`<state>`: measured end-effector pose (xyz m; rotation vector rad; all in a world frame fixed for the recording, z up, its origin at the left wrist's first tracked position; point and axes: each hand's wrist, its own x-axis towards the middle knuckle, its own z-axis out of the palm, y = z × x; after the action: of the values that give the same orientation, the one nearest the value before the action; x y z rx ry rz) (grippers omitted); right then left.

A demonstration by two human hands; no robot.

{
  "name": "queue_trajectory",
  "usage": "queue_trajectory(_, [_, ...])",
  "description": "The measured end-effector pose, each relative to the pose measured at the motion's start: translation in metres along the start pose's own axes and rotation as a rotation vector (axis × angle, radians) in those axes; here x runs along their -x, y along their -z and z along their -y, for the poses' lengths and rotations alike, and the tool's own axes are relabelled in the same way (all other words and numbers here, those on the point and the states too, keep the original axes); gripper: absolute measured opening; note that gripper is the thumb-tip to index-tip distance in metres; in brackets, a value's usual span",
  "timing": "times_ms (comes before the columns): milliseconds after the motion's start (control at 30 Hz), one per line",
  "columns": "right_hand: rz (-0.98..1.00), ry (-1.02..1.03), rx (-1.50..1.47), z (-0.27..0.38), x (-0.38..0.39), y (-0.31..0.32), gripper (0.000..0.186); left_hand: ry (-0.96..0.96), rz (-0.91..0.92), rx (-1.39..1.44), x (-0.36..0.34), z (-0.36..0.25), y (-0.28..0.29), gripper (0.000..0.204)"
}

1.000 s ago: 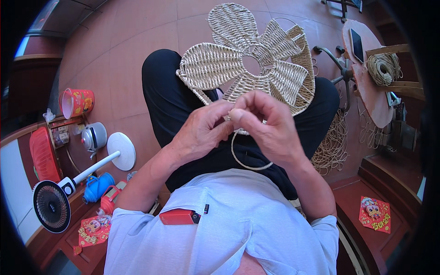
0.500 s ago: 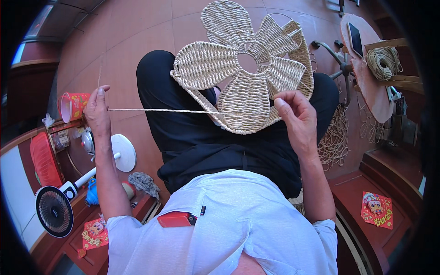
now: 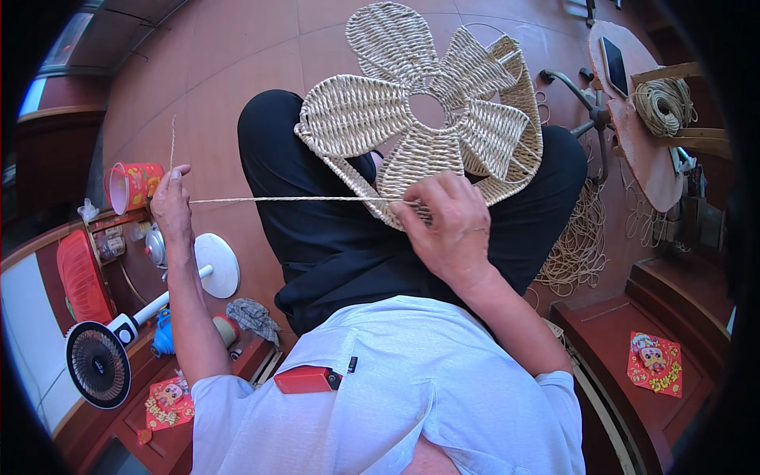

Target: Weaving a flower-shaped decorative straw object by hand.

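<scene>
A flower-shaped straw weaving (image 3: 356, 117) with several petals and a round hole in its middle rests across my knees, joined to a woven rim. A thin twisted straw cord (image 3: 293, 199) runs taut from its lower edge to the left. Out at the left, my left hand (image 3: 172, 210) pinches this cord, and its loose tail sticks up above the fingers. My right hand (image 3: 453, 226) is at the lower petal, its thumb and fingers closed on the cord where it meets the weave. The right fingertips are partly hidden.
To the right stand a pink table (image 3: 625, 119) with a phone (image 3: 613, 66), a coil of cord (image 3: 665, 108), and a metal chair base (image 3: 582, 119). Loose cord (image 3: 578, 245) lies on the floor below. At left are a red bucket (image 3: 134, 186) and a white fan (image 3: 97, 364).
My right hand has moved left and down from the right-hand petal to the cord at the lower petal. My left hand has dropped slightly, still holding the cord, whose upright tail is shorter.
</scene>
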<state>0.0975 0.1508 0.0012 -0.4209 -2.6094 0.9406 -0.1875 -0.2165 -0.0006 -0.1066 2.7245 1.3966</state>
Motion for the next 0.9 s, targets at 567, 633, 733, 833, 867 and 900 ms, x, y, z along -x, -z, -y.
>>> queue_trajectory(567, [-0.079, -0.034, 0.045, 0.006, -0.007, -0.030, 0.024, -0.111, 0.062, 0.018, -0.021, -0.071, -0.003, 0.037])
queue_trajectory(633, [-0.103, -0.039, 0.059, 0.005, -0.009, -0.034, 0.024, -0.127, 0.097, 0.041, -0.017, -0.095, -0.008, 0.040])
queue_trajectory(733, [-0.120, -0.048, 0.087, 0.001, -0.006, -0.036, 0.025, -0.305, -0.151, 0.196, 0.026, -0.150, -0.054, 0.049])
queue_trajectory(833, [-0.143, -0.032, 0.086, 0.001, -0.006, -0.038, 0.025, -0.545, 0.115, -0.083, 0.098, -0.158, -0.064, 0.053])
queue_trajectory(867, [-0.142, -0.029, 0.080, 0.001, -0.005, -0.039, 0.025, -0.488, 0.340, 0.009, 0.123, -0.149, -0.076, 0.053])
queue_trajectory(900, [-0.149, -0.019, 0.078, 0.000, -0.005, -0.040, 0.024, -0.393, 0.487, -0.029, 0.149, -0.156, -0.093, 0.059])
